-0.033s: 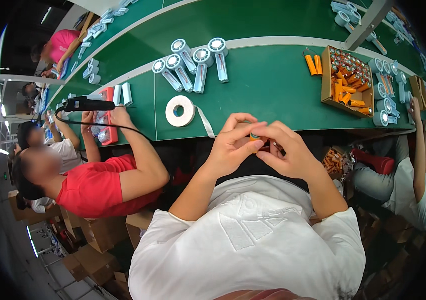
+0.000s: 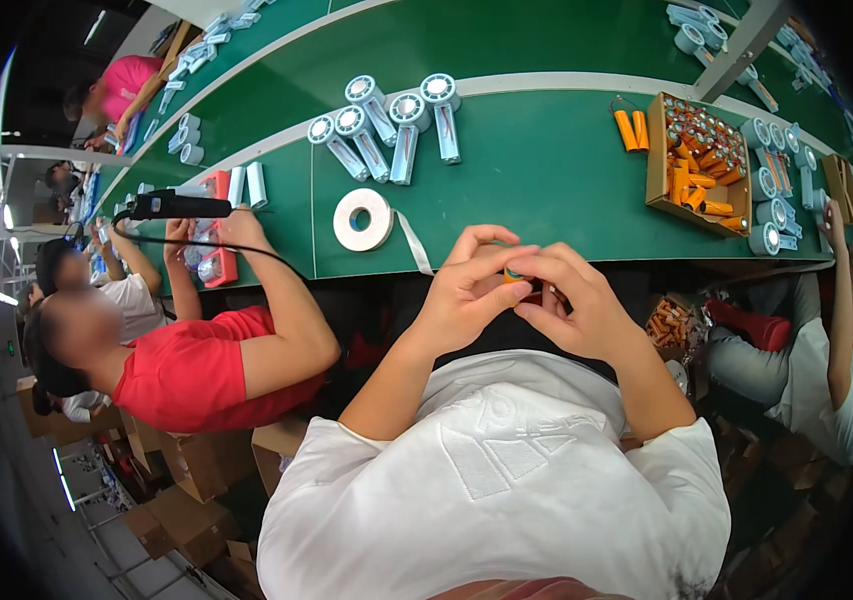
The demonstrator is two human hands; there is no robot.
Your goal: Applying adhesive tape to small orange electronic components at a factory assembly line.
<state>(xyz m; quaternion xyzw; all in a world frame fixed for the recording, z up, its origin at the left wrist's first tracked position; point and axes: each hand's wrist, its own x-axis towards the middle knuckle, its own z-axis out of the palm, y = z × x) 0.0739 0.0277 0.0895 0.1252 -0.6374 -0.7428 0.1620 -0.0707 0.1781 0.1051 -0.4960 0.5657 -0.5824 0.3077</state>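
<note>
Just in front of the bench edge, my left hand [image 2: 471, 290] and my right hand [image 2: 581, 300] meet fingertip to fingertip. Pinched between them is a small orange battery cell [image 2: 512, 276] with a greenish end, mostly hidden by the fingers. The left thumb and forefinger close on it from one side, while the right fingers curl over its other side. A roll of white tape [image 2: 380, 222] lies on the bench beyond my left hand. Its loose strip [image 2: 411, 243] trails to the bench edge, close by that hand.
On the green bench [image 2: 526, 170] stand several light blue handheld fan housings [image 2: 408, 140]. A cardboard box [image 2: 657, 170] of orange cells is at the right, with loose cells [image 2: 625, 128] beside it. A co-worker in red [image 2: 196, 370] sits left; another person's arm [image 2: 836, 270] reaches in at right.
</note>
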